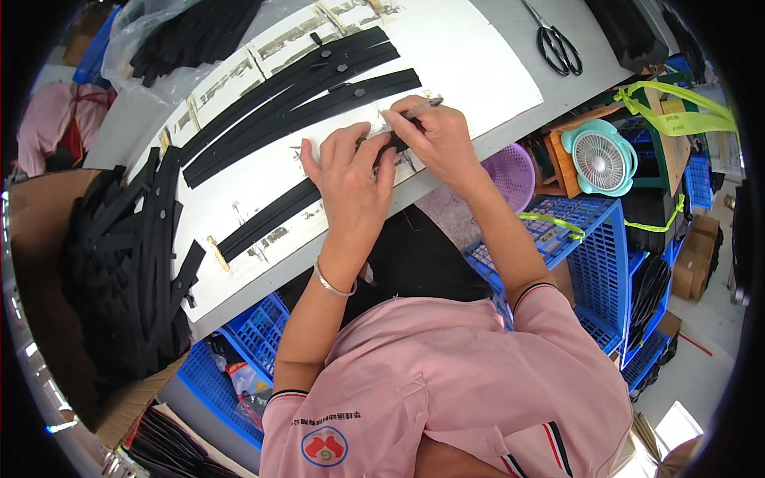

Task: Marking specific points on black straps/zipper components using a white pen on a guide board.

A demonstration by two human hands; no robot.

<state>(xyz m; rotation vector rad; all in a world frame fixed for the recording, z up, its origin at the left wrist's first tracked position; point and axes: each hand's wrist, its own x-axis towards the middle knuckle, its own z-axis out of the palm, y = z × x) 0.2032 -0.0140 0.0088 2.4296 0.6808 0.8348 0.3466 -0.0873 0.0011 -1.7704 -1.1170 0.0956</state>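
A long black fabric strip [271, 218] with a line along its middle lies near the front edge of the white board [488, 68]. My left hand [348, 179] is over its right part, fingers bent, thumb and forefinger closed about the strip. Just right of it, my right hand [443, 142] grips a slim pen [434, 102] between thumb and fingers. The pen's tip is hidden by the hands. Farther up the board lie several similar black strips [291, 99], with small round grey pieces [358, 92] on them.
Black scissors [560, 52] lie at the table's far right. On the left, a cardboard box [40, 239] holds a heap of black strips [119, 279]. Right of me are a teal fan [599, 159], a purple basket [510, 171] and blue crates [594, 267]. Small wooden pieces [217, 253] sit on the board.
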